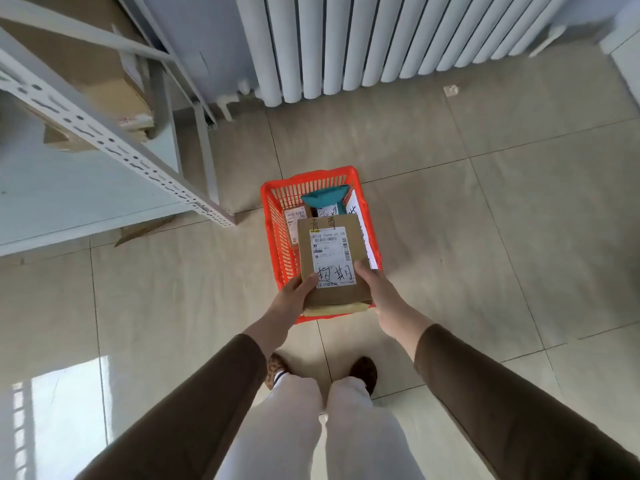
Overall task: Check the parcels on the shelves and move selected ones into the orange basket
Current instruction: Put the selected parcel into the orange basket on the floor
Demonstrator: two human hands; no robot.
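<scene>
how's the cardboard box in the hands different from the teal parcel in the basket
The cardboard box is brown and rigid with flat faces; the teal parcel looks like a soft bag. The cardboard box is gripped by the left hand and right hand above the orange basket; the teal parcel lies inside at the far end. Both carry white printed labels.

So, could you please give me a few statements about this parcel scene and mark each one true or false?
1. Both hands hold the cardboard box: the left hand and the right hand. True.
2. The orange basket stands on a shelf. False: it stands on the tiled floor.
3. A teal packet lies in the basket. True.
4. The box's label faces down. False: the label faces up.
5. The basket is empty. False: it holds several parcels.
</scene>
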